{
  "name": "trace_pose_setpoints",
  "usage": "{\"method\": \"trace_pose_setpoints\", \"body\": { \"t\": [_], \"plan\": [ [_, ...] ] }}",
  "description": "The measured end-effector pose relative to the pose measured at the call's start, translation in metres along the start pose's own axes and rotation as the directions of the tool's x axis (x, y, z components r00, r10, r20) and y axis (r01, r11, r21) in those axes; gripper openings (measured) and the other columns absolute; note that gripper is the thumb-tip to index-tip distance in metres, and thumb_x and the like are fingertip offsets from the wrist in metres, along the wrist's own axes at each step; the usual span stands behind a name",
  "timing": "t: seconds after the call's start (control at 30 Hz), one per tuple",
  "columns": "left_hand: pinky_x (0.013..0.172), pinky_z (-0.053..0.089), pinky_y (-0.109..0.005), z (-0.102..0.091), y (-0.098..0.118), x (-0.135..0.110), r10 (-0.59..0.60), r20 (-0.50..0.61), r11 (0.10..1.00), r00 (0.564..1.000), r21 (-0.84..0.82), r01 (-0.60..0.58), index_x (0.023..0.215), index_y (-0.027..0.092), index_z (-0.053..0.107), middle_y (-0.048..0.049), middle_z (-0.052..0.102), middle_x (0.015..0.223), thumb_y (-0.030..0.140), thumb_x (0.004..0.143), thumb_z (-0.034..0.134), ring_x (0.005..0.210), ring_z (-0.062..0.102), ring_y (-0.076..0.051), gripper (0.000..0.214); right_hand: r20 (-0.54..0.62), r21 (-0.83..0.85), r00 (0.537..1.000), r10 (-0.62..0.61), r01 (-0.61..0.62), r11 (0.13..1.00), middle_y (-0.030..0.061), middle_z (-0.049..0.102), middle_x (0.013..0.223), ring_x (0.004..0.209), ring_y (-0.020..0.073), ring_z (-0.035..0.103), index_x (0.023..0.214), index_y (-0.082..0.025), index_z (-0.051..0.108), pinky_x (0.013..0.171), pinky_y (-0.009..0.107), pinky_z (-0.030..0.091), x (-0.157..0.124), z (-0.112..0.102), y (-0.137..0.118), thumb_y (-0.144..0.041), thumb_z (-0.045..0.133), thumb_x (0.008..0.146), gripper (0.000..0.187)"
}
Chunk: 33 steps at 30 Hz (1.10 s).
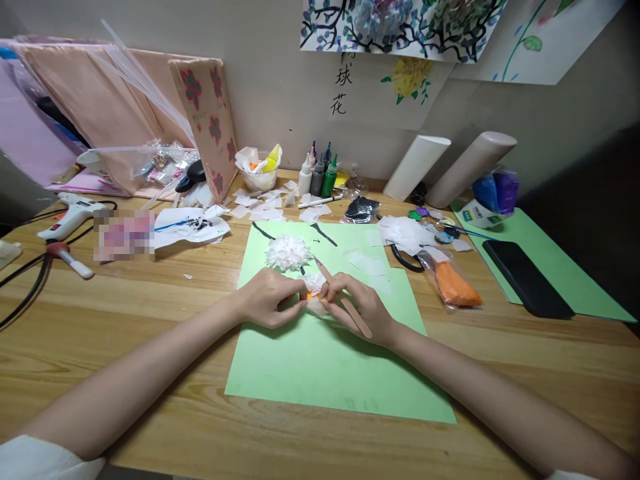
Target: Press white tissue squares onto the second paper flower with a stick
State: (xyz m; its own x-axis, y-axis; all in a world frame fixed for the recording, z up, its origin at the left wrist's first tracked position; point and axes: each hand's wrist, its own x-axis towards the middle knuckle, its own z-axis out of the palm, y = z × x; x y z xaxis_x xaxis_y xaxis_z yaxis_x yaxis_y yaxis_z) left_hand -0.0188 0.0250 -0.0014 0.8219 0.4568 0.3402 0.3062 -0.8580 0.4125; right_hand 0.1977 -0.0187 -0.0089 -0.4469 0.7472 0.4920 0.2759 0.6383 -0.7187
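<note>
Location: the work sits on a sheet of green paper [340, 390] laid on the wooden bench [190, 427]. A full white paper pompom [289, 252] lies near the sheet's upper left; a smaller white tuft [314, 281] lies below and to its right, just beyond the fingertips.

Grip: the left hand [273, 297] has thumb and forefinger pressed together at an orange piece [313, 294], apparently modelling clay. The right hand [363, 308] pinches at the other side, by a thin white paper piece [316, 307], and also holds a flat craft stick [360, 321] slantwise between its fingers. Exact fingertip contact is partly hidden.

Findings on risk:
1. Tearing. The paper looks flimsy; both hands pulling apart could rip or crumple it.
2. Crushing. The fingers are close to the smaller tuft; a careless knuckle could flatten its petals.
3. Stick interference. The stick's upper end points towards the pompom; a wrist turn could snag it.
4. Staining. If the orange piece is soft, residue on the fingers could mark the white paper.
5. Scatter. Loose paper squares [270, 212] lie behind the sheet; a sweeping sleeve or draught could displace them.
</note>
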Motion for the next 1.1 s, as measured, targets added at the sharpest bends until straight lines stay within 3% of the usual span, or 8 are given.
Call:
{"method": "trace_pose_setpoints", "body": {
  "t": [0.07, 0.17, 0.27, 0.37, 0.5, 0.9, 1.1],
  "plan": [
    [0.046, 0.030, -0.021, 0.0010, -0.0003, -0.0001, -0.024, -0.012, 1.000, 1.000, 0.012, 0.024, 0.076, 0.019, 0.053, 0.0058, 0.049, 0.047, 0.021, 0.080, 0.047, 0.043, 0.046, -0.008, 0.008, -0.070, 0.000, 0.997, -0.032, 0.032, 0.999, 0.0043, 0.060, 0.081, 0.072, 0.0149, 0.056, 0.091, -0.021, 0.051, 0.066, 0.029, 0.046, -0.0016, -0.0023, -0.0014, -0.029, 0.040, 0.093, 0.014],
    [0.047, 0.030, -0.021, 0.0026, -0.0012, -0.0003, -0.060, -0.024, 0.998, 0.998, 0.035, 0.061, 0.074, 0.019, 0.052, 0.0061, 0.050, 0.048, 0.020, 0.076, 0.048, 0.044, 0.046, -0.008, 0.005, -0.144, -0.040, 0.970, -0.196, 0.192, 0.981, 0.0040, 0.058, 0.067, 0.062, 0.0159, 0.051, 0.083, -0.020, 0.055, 0.060, 0.031, 0.041, -0.0047, -0.0053, -0.0030, -0.035, 0.023, 0.096, 0.038],
    [0.047, 0.030, -0.021, 0.0034, -0.0020, -0.0001, -0.076, -0.025, 0.996, 0.997, 0.051, 0.077, 0.073, 0.019, 0.052, 0.0062, 0.051, 0.048, 0.020, 0.075, 0.048, 0.044, 0.047, -0.008, 0.005, -0.061, -0.137, 0.944, -0.325, 0.315, 0.939, 0.0022, 0.051, 0.054, 0.051, 0.0155, 0.043, 0.069, -0.021, 0.051, 0.053, 0.031, 0.034, -0.0058, -0.0053, -0.0037, -0.033, 0.017, 0.096, 0.045],
    [0.047, 0.030, -0.021, 0.0032, -0.0017, 0.0006, -0.084, -0.036, 0.994, 0.996, 0.059, 0.087, 0.072, 0.019, 0.051, 0.0062, 0.052, 0.049, 0.020, 0.075, 0.048, 0.044, 0.047, -0.008, 0.005, 0.074, -0.216, 0.927, -0.367, 0.374, 0.902, 0.0015, 0.048, 0.052, 0.049, 0.0155, 0.039, 0.066, -0.021, 0.049, 0.051, 0.030, 0.031, -0.0040, -0.0027, -0.0039, -0.030, 0.016, 0.096, 0.045],
    [0.046, 0.030, -0.021, 0.0028, -0.0006, 0.0019, -0.101, -0.047, 0.992, 0.994, 0.066, 0.104, 0.069, 0.019, 0.050, 0.0061, 0.051, 0.048, 0.020, 0.075, 0.047, 0.043, 0.045, -0.007, 0.006, 0.136, -0.283, 0.918, -0.372, 0.396, 0.874, 0.0013, 0.046, 0.052, 0.050, 0.0163, 0.037, 0.068, -0.021, 0.049, 0.051, 0.030, 0.029, -0.0015, 0.0001, -0.0037, -0.027, 0.017, 0.095, 0.042],
    [0.048, 0.030, -0.020, 0.0010, -0.0001, 0.0023, -0.160, -0.011, 0.984, 0.987, 0.079, 0.161, 0.074, 0.019, 0.050, 0.0052, 0.051, 0.050, 0.025, 0.082, 0.044, 0.045, 0.046, -0.008, 0.011, 0.157, -0.336, 0.946, -0.284, 0.322, 0.885, 0.0015, 0.051, 0.058, 0.054, 0.0162, 0.038, 0.073, -0.020, 0.047, 0.054, 0.030, 0.031, 0.0016, 0.0023, -0.0016, -0.021, 0.026, 0.094, 0.030],
    [0.049, 0.030, -0.022, -0.0004, -0.0005, 0.0037, -0.191, 0.010, 0.977, 0.982, 0.095, 0.189, 0.067, 0.019, 0.044, 0.0044, 0.046, 0.050, 0.025, 0.085, 0.037, 0.045, 0.042, -0.010, 0.020, 0.159, -0.341, 0.959, -0.233, 0.275, 0.899, 0.0022, 0.050, 0.060, 0.057, 0.0165, 0.040, 0.073, -0.020, 0.048, 0.055, 0.029, 0.032, 0.0016, 0.0033, -0.0001, -0.023, 0.026, 0.095, 0.031]
  ]
}}
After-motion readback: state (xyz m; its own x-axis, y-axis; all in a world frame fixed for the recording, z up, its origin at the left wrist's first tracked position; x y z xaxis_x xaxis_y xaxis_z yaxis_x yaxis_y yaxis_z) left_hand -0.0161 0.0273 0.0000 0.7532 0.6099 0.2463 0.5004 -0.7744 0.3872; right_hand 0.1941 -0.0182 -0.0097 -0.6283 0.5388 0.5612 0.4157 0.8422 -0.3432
